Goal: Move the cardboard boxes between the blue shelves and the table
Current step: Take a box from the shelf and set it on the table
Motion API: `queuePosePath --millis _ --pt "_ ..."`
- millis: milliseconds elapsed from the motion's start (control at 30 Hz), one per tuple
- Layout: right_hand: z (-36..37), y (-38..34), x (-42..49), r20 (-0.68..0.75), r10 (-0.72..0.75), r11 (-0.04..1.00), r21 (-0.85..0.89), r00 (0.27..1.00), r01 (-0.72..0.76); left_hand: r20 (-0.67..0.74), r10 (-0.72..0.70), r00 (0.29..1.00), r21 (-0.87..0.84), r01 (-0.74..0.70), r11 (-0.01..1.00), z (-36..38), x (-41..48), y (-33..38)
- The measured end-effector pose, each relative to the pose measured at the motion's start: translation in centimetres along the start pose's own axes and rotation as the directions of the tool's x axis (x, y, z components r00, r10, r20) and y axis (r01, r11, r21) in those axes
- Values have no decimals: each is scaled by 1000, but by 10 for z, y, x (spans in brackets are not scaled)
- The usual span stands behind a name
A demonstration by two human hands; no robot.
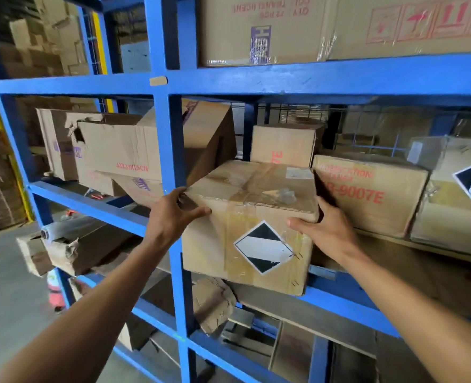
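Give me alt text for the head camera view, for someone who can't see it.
A person's left hand and right hand grip a taped cardboard box with a black-and-white diamond label, at the front edge of the blue shelves. Other cardboard boxes, some crushed, sit beside, above and below it.

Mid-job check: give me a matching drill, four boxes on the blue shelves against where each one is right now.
Things:
1. front box
2. 9007E box
3. torn box
4. top box

Places:
A. on the top shelf
B. left bay, middle shelf
C. gripped by left hand and right hand, overhanging the edge
D. just right of the front box

Pairs: 1-C, 2-D, 3-B, 4-A
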State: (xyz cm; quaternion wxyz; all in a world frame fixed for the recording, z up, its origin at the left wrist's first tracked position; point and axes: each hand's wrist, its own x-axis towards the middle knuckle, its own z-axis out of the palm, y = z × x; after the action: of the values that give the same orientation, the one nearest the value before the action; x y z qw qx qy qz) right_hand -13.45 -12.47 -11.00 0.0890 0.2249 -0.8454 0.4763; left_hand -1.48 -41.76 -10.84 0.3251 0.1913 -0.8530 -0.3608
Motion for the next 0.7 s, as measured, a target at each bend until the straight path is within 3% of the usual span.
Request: queuePosePath --millis 133,267,467,700 --pt "-32 13 -11 27 -2 999 51 1000 1 -50 75 996 53 -72 996 3 -44 21" --pt "-66 24 -20 51 10 998 66 999 -14 -9 146 989 45 -146 988 0 -77 39" --pt "-73 26 -35 -10 49 999 -2 999 -49 111 78 991 -32 -75 997 -2 -75 57" --pt "-62 11 -16 -76 88 994 66 993 -83 131 -14 991 -196 39 980 12 -61 51"
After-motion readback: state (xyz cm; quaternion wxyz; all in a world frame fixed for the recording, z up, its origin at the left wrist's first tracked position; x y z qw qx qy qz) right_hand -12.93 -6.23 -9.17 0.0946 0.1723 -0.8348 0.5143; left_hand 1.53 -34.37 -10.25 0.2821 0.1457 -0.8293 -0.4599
